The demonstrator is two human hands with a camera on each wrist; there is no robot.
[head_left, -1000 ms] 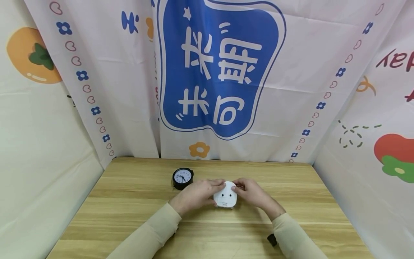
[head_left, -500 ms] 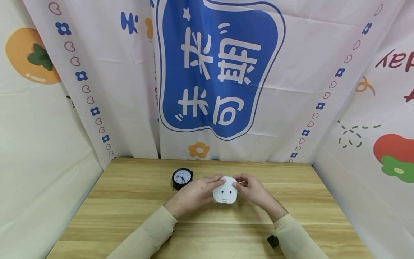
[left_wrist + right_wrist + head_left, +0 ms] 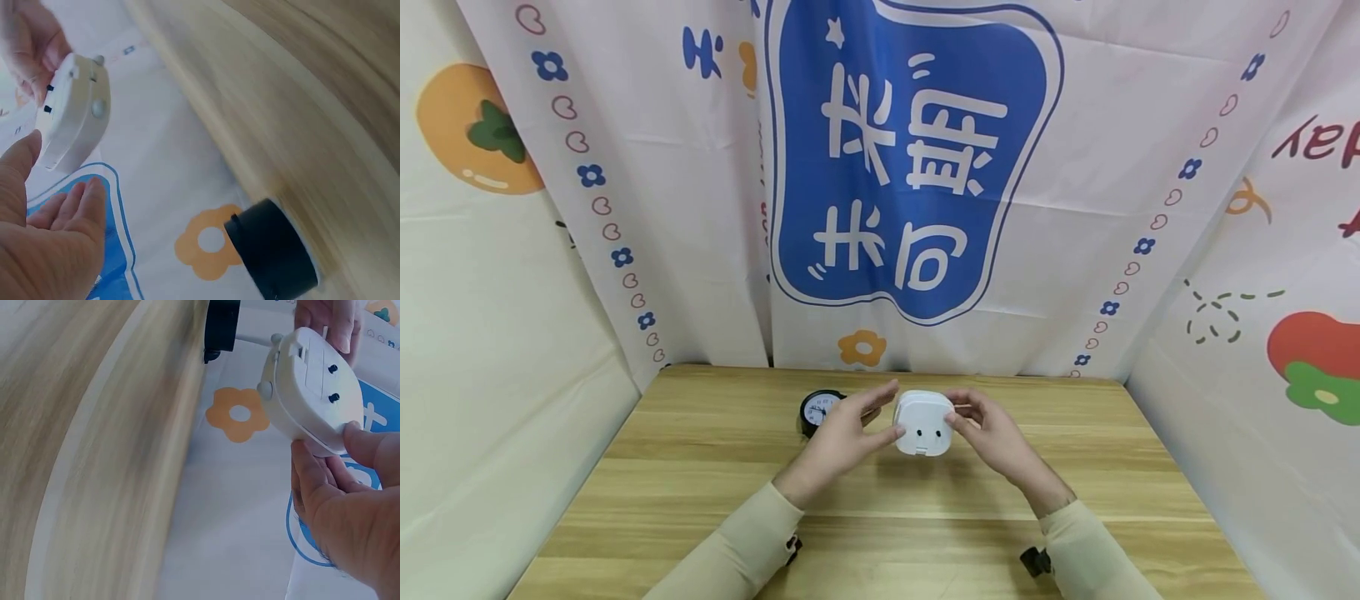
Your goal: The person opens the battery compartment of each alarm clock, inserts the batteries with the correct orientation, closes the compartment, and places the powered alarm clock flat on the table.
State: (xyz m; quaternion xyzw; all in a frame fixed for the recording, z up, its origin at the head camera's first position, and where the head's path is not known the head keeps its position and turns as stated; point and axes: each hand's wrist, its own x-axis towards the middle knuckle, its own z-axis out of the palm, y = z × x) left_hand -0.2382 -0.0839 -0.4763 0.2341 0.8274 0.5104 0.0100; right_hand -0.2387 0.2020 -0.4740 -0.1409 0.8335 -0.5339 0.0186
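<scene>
A small white alarm clock (image 3: 923, 423) is held up above the table, its back with two black knobs and a battery cover towards me. My right hand (image 3: 996, 437) grips its right edge, thumb on the back and fingers behind, as the right wrist view confirms. My left hand (image 3: 842, 437) is at the clock's left side with fingers straight and spread. Its thumb tip is at the clock's edge; whether it touches I cannot tell. Small round feet show on the underside of the white clock (image 3: 312, 394) in the right wrist view.
A round black clock (image 3: 815, 411) with a white dial stands on the wooden table (image 3: 700, 483), just behind the left hand and partly covered by it. A printed cloth (image 3: 715, 250) hangs along the table's back edge, with more cloth at both sides.
The white clock has risen off the table and moved slightly away from me. My left fingers have come off it and spread; the right hand has kept its grip.
</scene>
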